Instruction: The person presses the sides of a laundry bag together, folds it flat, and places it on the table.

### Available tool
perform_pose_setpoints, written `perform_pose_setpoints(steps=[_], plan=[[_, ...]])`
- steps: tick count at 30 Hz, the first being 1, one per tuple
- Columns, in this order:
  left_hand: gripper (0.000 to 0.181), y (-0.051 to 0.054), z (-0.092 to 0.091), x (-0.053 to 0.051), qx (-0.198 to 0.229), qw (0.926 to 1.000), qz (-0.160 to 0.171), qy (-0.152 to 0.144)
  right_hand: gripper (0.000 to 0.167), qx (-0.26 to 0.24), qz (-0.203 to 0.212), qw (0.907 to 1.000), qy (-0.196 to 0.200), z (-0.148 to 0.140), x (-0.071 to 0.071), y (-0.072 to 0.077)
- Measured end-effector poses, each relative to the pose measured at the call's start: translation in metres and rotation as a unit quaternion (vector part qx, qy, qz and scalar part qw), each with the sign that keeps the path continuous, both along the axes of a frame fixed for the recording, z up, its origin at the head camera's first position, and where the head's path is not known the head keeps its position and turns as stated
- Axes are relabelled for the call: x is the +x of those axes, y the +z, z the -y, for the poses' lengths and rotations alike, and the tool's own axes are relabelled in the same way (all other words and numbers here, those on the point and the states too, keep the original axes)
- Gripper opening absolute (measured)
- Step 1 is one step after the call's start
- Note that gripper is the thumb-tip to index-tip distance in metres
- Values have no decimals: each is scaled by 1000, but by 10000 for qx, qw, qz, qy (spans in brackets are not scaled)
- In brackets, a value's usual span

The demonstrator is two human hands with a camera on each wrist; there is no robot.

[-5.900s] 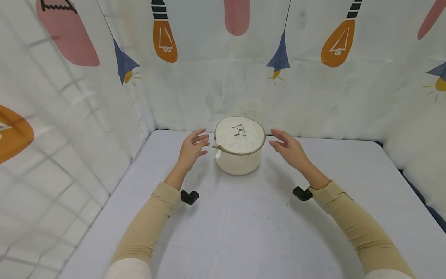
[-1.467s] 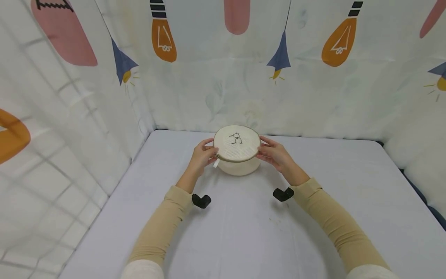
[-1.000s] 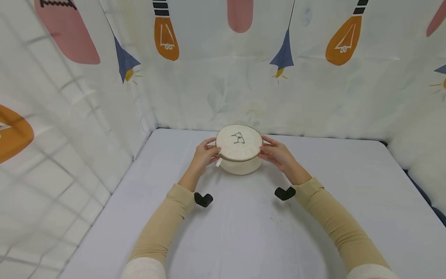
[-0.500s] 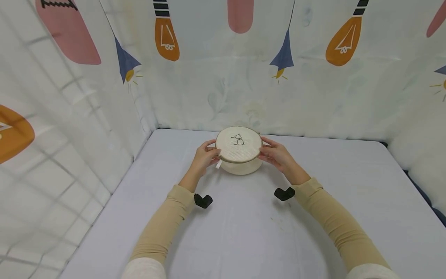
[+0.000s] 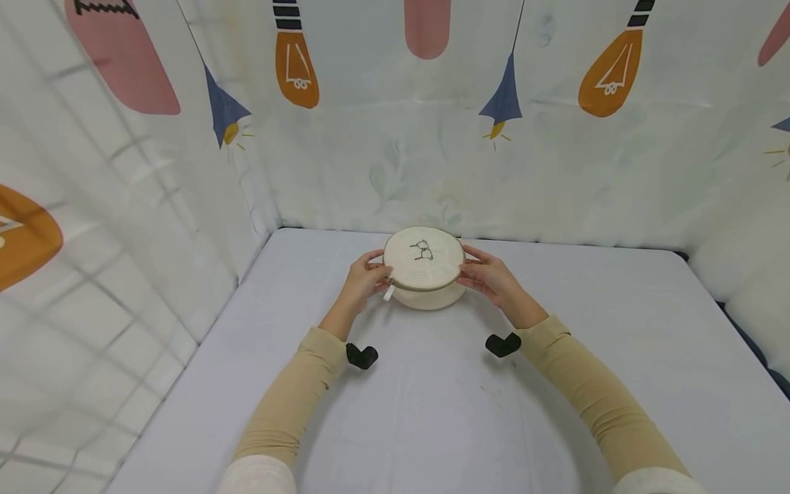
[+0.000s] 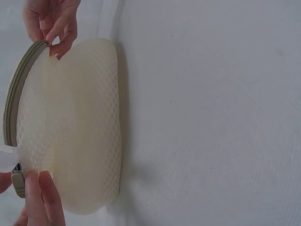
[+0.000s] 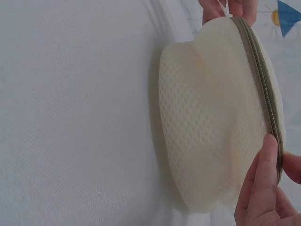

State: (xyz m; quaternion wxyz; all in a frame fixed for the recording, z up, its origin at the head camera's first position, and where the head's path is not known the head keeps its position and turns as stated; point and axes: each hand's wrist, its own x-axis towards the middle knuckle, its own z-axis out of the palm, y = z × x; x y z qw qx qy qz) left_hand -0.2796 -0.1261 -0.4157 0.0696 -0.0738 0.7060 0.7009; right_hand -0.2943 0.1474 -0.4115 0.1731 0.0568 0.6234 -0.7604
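Cream mesh bag [image 5: 426,259] sits base-down near worktop [image 5: 432,405] back edge, sides sagging. Left hand [image 5: 363,281] pinches rim by zipper slider [image 6: 18,184], right hand [image 5: 495,280] opposite rim; fingers nearly closed, likely steadying top. Curtain [image 5: 370,151] just behind; more room toward front, right edges.

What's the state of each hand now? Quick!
Left hand: holding the mesh bag by its rim near the zipper pull.
Right hand: holding the rim's opposite side.
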Motion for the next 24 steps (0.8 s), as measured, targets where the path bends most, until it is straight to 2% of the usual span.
perform_pose_setpoints(steps=[11,24], plan=[[57,-3,-1,2,-57,10000,28,-32,66,-36,9,10000,-23,0,1,-5],[56,-7,-2,-1,-166,9998,84,-88,66,9,118,9999,-72,0,-1,-14]])
